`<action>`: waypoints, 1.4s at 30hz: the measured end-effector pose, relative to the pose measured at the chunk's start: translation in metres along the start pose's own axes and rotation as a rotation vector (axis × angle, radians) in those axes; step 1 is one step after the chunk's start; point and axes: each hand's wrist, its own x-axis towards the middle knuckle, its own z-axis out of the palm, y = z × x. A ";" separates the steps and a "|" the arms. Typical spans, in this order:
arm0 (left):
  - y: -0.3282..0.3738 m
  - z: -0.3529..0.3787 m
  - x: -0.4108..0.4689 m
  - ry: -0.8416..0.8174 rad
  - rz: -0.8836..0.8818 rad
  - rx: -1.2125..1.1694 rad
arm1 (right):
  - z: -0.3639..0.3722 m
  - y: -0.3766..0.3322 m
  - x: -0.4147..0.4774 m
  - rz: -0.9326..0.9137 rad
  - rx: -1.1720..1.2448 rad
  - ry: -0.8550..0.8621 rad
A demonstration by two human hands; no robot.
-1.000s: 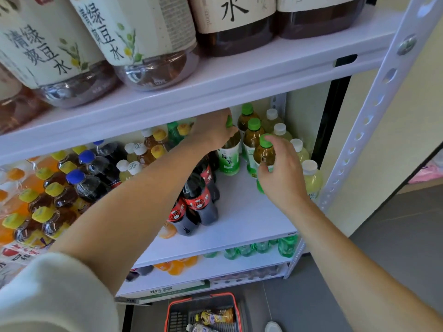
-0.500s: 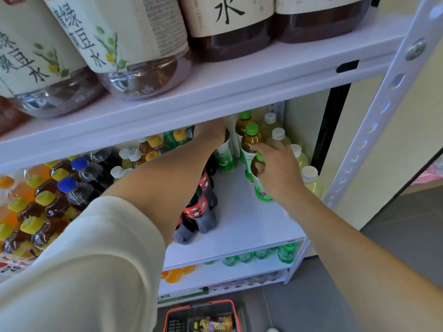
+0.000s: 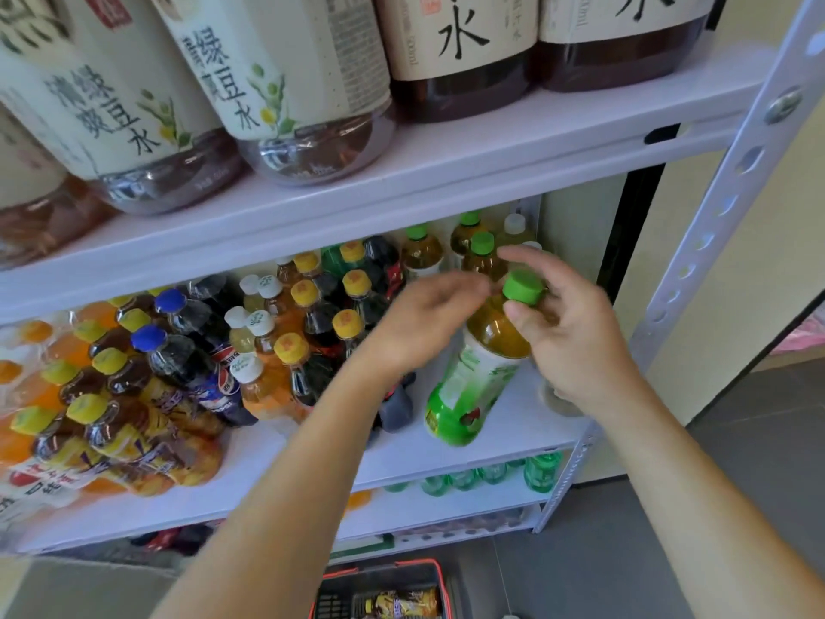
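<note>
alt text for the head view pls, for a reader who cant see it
A right hand grips a tilted green-capped bottle by its neck on a white shelf crowded with drinks; the left hand, blurred, hovers beside it. A basket sits on the floor below.

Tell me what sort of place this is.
Probably a small shop's drinks aisle: white metal shelves packed with rows of bottled drinks, several of each kind, and a red-rimmed shopping basket on the floor below. The right hand grips a green-capped bottle there.
</note>
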 end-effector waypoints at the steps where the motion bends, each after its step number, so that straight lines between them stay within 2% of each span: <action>1: -0.002 0.005 -0.021 -0.102 -0.001 -0.107 | -0.003 -0.005 -0.003 0.018 0.116 -0.002; 3: -0.006 0.012 -0.051 -0.239 -0.015 -0.209 | -0.009 -0.012 -0.010 0.082 0.394 -0.007; 4: -0.007 0.015 -0.060 -0.252 -0.023 -0.242 | -0.011 -0.014 -0.013 0.120 0.516 -0.013; 7: -0.003 0.026 -0.080 -0.125 -0.068 -0.310 | -0.008 -0.021 -0.023 0.210 0.726 -0.008; 11: 0.007 0.041 -0.101 0.016 -0.072 -0.447 | 0.003 -0.023 -0.034 0.243 0.812 0.011; 15: 0.017 0.045 -0.107 0.128 -0.054 -0.615 | 0.010 -0.003 -0.065 0.413 0.801 -0.249; 19: 0.021 0.044 -0.106 0.181 -0.019 -0.710 | 0.017 0.006 -0.101 0.599 0.947 -0.438; 23: 0.021 0.045 -0.106 0.163 -0.008 -0.701 | 0.020 0.003 -0.113 0.666 0.857 -0.354; 30: 0.017 0.038 -0.102 0.206 -0.015 -0.569 | 0.027 -0.005 -0.123 0.542 0.577 -0.104; 35: 0.012 0.036 -0.101 0.288 -0.058 -0.587 | 0.032 -0.016 -0.125 0.299 0.054 -0.002; 38: 0.012 0.039 -0.098 0.402 -0.048 -0.654 | 0.033 -0.019 -0.128 0.229 -0.329 -0.024; 40: 0.010 0.038 -0.096 0.430 -0.044 -0.723 | 0.031 -0.019 -0.128 0.225 -0.359 -0.062; 42: 0.009 0.034 -0.094 0.432 -0.063 -0.776 | 0.026 -0.019 -0.126 0.288 -0.126 -0.090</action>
